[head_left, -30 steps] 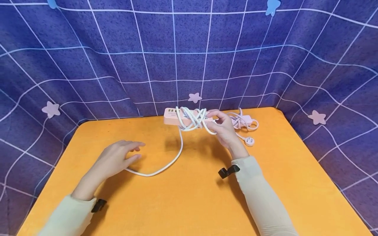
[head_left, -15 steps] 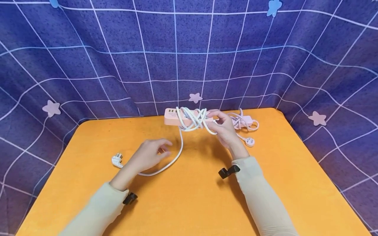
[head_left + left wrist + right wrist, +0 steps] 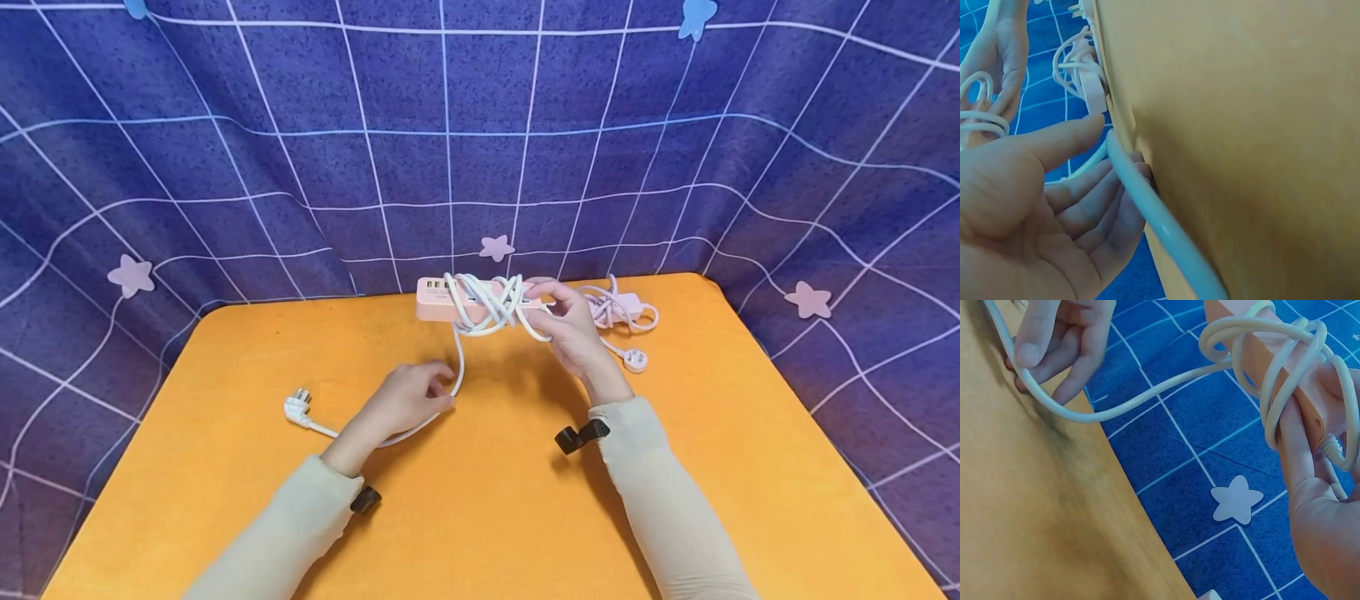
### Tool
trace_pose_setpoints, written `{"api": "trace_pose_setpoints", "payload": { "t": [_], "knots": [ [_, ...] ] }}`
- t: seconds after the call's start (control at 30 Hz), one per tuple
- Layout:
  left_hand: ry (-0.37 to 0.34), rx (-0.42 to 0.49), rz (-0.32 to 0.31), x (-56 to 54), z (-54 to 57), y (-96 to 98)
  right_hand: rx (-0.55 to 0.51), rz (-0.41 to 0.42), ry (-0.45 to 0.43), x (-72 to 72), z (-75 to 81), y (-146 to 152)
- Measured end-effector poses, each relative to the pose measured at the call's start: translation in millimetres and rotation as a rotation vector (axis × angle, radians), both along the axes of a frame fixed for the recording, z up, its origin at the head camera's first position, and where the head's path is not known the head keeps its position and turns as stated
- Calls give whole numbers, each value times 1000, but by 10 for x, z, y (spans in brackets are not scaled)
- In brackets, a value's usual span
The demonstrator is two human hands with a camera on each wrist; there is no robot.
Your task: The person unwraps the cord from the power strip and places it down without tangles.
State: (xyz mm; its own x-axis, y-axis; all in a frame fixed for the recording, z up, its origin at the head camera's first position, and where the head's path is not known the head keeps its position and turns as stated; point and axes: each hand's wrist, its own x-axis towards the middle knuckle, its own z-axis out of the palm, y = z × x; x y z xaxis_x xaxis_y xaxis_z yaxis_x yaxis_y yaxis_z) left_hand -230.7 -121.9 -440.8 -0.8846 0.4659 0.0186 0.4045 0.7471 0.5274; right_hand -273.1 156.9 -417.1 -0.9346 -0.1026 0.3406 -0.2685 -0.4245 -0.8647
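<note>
A pink power strip (image 3: 435, 310) with USB ports, its white cord (image 3: 461, 358) wound round it several times, is held above the table. My right hand (image 3: 573, 333) grips its right end between thumb and fingers. From the windings the loose cord drops and curves left to a white plug (image 3: 297, 408) on the table. My left hand (image 3: 405, 400) is at this cord; in the left wrist view the cord (image 3: 1166, 231) passes between the thumb and the loosely bent fingers, which look apart. The right wrist view shows the left thumb (image 3: 1030, 353) close beside the cord.
Behind my right hand, a lilac power strip (image 3: 626, 308) with a wrapped cord lies near the back right edge, its plug (image 3: 635, 360) in front. The table has an orange cover (image 3: 487, 500). A blue gridded curtain (image 3: 405, 167) with stars surrounds the back and sides.
My left hand has moved right from over the plug end along the cord, uncovering the plug, and its fingers have come round the cord. The right hand and pink power strip have barely moved.
</note>
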Motion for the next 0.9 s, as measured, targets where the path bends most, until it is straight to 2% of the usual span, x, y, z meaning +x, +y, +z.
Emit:
{"api": "trace_pose_setpoints", "payload": {
  "t": [0.23,0.4,0.53,0.77,0.9],
  "knots": [
    [3,-15,-10,-23,-43,55,-8,-5,4,3,-16,12],
    [-14,17,-23,-13,-58,66,-23,14,-3,2,-19,0],
    [-15,45,-11,0,-65,67,-46,11,-15,4,-16,-3],
    [-167,243,-10,6,-77,49,-71,13,-33,7,-9,12],
    [-175,301,-32,-32,-101,25,-82,32,-21,8,5,17]
  ]
}}
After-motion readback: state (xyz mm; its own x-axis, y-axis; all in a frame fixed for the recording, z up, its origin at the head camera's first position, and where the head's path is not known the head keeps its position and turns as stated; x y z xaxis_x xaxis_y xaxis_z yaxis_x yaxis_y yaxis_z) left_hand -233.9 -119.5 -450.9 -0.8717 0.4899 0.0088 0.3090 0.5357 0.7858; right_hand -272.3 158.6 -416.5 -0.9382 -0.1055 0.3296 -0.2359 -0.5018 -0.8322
